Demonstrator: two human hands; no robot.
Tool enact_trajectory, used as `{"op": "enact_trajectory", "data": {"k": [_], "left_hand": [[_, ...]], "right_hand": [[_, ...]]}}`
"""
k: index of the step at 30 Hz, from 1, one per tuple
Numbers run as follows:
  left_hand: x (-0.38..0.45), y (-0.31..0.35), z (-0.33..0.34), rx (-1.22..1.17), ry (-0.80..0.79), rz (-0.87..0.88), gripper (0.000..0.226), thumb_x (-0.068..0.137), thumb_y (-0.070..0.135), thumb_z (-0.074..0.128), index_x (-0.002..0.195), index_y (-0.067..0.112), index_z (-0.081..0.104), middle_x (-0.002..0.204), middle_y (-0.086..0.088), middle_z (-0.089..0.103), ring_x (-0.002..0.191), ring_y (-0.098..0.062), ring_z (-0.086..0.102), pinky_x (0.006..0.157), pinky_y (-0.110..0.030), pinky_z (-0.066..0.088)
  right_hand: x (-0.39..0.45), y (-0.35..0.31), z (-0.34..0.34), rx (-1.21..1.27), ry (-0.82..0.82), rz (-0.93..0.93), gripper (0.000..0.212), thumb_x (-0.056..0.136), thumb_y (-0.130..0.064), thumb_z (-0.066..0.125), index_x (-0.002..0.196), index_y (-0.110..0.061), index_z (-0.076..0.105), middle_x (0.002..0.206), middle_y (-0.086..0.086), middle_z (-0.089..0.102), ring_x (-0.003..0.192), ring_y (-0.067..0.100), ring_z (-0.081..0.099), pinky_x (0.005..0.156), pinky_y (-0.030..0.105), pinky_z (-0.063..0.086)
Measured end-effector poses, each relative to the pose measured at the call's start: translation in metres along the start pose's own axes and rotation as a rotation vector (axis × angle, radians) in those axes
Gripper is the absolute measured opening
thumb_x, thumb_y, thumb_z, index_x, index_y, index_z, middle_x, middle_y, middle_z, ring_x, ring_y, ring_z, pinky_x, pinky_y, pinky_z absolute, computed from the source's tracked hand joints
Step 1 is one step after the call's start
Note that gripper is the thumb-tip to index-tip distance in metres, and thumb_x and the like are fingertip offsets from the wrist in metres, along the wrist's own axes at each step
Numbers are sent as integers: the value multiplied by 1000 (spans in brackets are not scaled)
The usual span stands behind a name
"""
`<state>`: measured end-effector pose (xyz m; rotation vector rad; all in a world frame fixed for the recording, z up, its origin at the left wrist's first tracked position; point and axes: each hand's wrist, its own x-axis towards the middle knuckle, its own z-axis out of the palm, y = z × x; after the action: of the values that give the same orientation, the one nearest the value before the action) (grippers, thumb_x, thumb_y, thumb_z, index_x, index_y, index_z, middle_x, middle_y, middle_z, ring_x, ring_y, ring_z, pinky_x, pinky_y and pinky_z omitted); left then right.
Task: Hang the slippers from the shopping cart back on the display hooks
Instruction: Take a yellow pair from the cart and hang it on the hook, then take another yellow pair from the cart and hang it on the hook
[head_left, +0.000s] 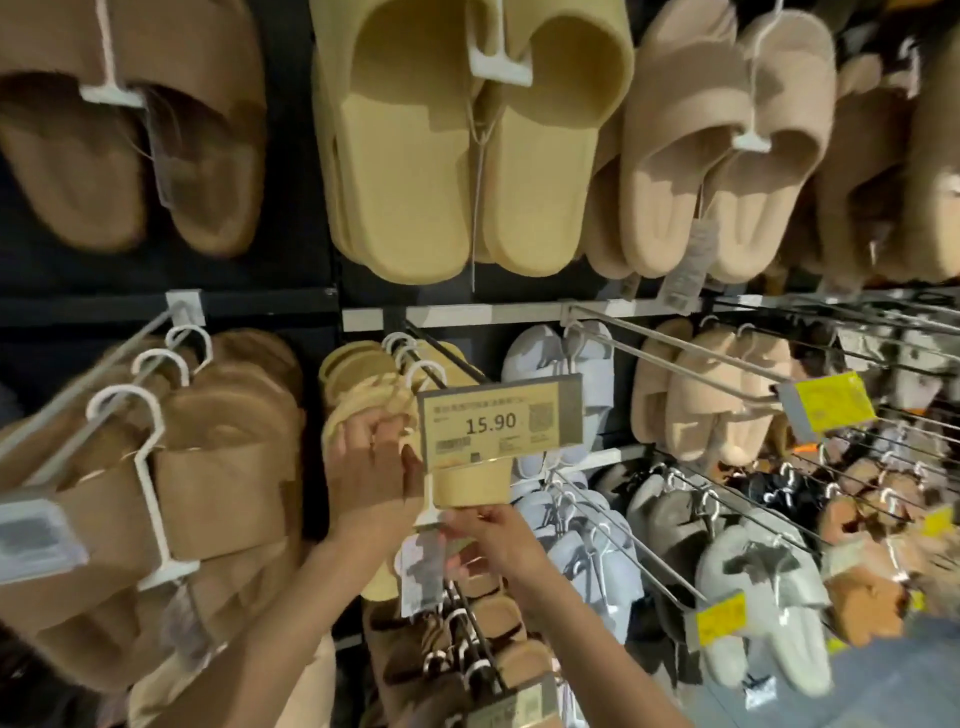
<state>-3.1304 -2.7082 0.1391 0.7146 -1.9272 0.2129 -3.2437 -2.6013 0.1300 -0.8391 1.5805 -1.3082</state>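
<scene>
A yellow slipper pair (470, 486) on a white plastic hanger (430, 506) hangs at the front of a black display hook (441, 364), just behind the 15.90 price tag (496, 421). My left hand (371, 467) grips the upper side of the pair beside other yellow slippers (353, 364) on the same hook. Lower down, my right hand (491, 535) pinches the hanger's bottom bar and the clear label (421, 577) under it. The shopping cart is out of view.
Brown slippers (208, 467) hang on the hook to the left, pale blue ones (566, 364) to the right, beige fluffy ones (711, 395) further right. Larger pairs fill the row above. Bare metal hooks (675, 358) with yellow tags jut out at right.
</scene>
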Motion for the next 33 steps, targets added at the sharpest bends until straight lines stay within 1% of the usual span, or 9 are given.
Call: {"op": "enact_trajectory", "data": {"k": [2, 3, 6, 8, 13, 17, 21, 25, 33], "left_hand": [[-21, 21, 10, 7, -121, 195, 33, 94, 7, 20, 91, 4, 53, 91, -24, 55, 71, -36, 56, 61, -45, 45], [-25, 37, 12, -75, -160, 220, 27, 92, 7, 24, 91, 8, 51, 85, -19, 59, 68, -33, 54, 57, -41, 45], [-24, 101, 7, -391, -155, 305, 15, 80, 11, 42, 93, 15, 50, 90, -5, 52, 81, -23, 47, 70, -34, 40], [-26, 146, 6, -483, -202, 392, 16, 81, 13, 42, 89, 12, 56, 86, -6, 56, 82, -22, 47, 73, -35, 41], [-50, 291, -14, -700, -413, 476, 26, 84, 23, 40, 75, 10, 61, 75, -9, 60, 77, -29, 51, 74, -36, 39], [-98, 417, -61, -899, -502, 702, 28, 82, 26, 40, 67, 11, 58, 68, -10, 58, 71, -29, 51, 68, -37, 37], [-169, 514, -124, -1117, -696, 866, 36, 81, 31, 35, 69, 9, 61, 70, -13, 61, 70, -34, 58, 65, -40, 46], [-239, 574, -185, -1281, -833, 1111, 42, 82, 35, 32, 73, 7, 62, 76, -15, 63, 76, -36, 57, 69, -42, 49], [-333, 647, -305, -1551, -935, 1521, 25, 89, 20, 50, 84, 0, 66, 85, -19, 64, 86, -36, 56, 76, -45, 48]], "right_hand": [[-13, 0, -18, -134, 104, -20, 14, 90, -16, 60, 76, -14, 60, 74, 4, 64, 44, 12, 57, 47, 25, 47], [-22, 1, -29, -222, 193, -44, 20, 89, -15, 61, 70, -17, 56, 73, 6, 63, 46, 15, 58, 51, 30, 48], [-64, 4, -73, -624, 491, -129, 15, 85, -27, 62, 75, -16, 57, 83, 14, 67, 76, 30, 64, 66, 38, 51], [-109, 7, -107, -803, 667, -116, 21, 87, -33, 59, 92, -12, 59, 97, 13, 68, 93, 33, 62, 66, 32, 42], [-269, 23, -184, -970, 1082, 35, 29, 90, -32, 53, 116, -18, 56, 115, 7, 64, 104, 31, 60, 70, 33, 42], [-425, 57, -211, -957, 1410, 277, 27, 91, -33, 53, 107, -12, 56, 110, 12, 65, 104, 34, 58, 75, 36, 44], [-567, 105, -185, -927, 1656, 510, 26, 89, -35, 56, 102, -12, 56, 106, 13, 66, 101, 35, 59, 73, 36, 44], [-678, 138, -129, -831, 1910, 712, 28, 89, -34, 58, 103, -10, 61, 105, 13, 68, 101, 33, 62, 78, 37, 46], [-788, 172, 9, -475, 2353, 1067, 25, 89, -28, 59, 103, -7, 65, 106, 9, 70, 103, 29, 62, 85, 36, 46]]}}
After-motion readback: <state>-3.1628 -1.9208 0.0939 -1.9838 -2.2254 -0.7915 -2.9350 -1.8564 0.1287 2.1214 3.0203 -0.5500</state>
